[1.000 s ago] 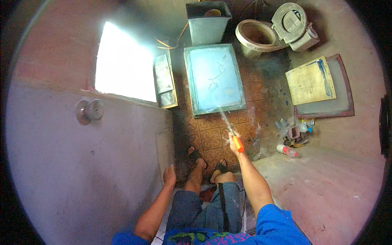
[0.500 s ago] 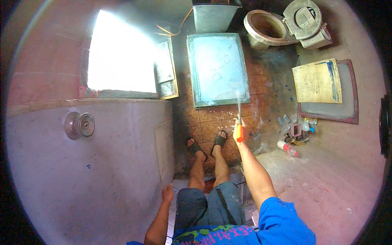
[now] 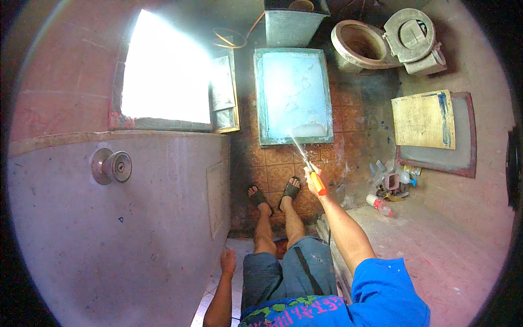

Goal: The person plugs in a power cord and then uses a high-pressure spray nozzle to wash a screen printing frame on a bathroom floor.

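My right hand (image 3: 316, 181) is closed around an orange-handled spray gun (image 3: 318, 184) with a metal nozzle, pointed ahead. A white jet of water (image 3: 297, 142) leaves the nozzle and strikes the lower part of a framed light-blue panel (image 3: 291, 90), which looks like a printing screen. Near its bottom edge a curved darker patch shows where the spray lands. My left hand (image 3: 228, 261) hangs low beside the door, its fingers curled with nothing visible in them.
A grey tub (image 3: 294, 28) stands behind the panel. At the back right is a grimy toilet (image 3: 362, 46). A yellowish board (image 3: 424, 120) and a grey framed screen (image 3: 463, 136) lean on the right wall, above a plastic bottle (image 3: 379, 205). A door with a knob (image 3: 117, 166) fills the left.
The spray gun's nozzle has swung left, and the jet now hits farther left along the panel's lower edge. My right hand has shifted slightly left and down. The view has tilted a little.
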`<state>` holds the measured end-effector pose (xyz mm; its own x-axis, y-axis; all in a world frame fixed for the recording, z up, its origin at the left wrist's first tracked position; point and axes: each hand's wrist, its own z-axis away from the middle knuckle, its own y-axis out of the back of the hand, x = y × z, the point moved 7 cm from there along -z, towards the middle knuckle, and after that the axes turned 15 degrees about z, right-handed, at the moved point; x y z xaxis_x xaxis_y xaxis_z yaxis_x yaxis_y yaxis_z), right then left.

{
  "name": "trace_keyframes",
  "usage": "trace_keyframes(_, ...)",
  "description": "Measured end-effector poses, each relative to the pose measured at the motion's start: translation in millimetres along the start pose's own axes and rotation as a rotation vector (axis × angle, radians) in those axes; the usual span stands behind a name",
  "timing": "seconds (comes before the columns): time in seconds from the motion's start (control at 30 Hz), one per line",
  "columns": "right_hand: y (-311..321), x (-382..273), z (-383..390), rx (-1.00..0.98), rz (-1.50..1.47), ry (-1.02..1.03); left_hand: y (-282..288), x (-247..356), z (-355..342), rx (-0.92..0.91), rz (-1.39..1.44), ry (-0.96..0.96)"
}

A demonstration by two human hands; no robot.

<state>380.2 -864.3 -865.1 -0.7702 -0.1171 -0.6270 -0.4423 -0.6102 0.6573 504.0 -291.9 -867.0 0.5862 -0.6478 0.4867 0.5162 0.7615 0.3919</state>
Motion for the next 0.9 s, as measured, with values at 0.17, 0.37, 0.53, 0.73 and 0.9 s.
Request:
trace_keyframes(0.17, -2, -5, 0, 0.156, -0.005, -0.026, -2, 8, 16, 0.047, -0.022, -0.032)
trace_keyframes(0.37, -11, -9, -3, 0.126, -0.037, -0.099, -15, 17, 20, 0.017, 0.061, -0.108)
trace_keyframes(0.53, -30, -38, 11, -0.004, -0.114, 0.163, -25, 10, 28, 0.083, -0.236, -0.226)
trace_keyframes(0.73, -50, -6, 11, 0.012, -0.226, 0.016, -33, 33, 52, 0.014, -0.223, -0.029)
trace_keyframes(0.9, -63, -26, 21, -0.183, -0.372, -0.038, -13, -35, 23, -0.034, -0.352, -0.092)
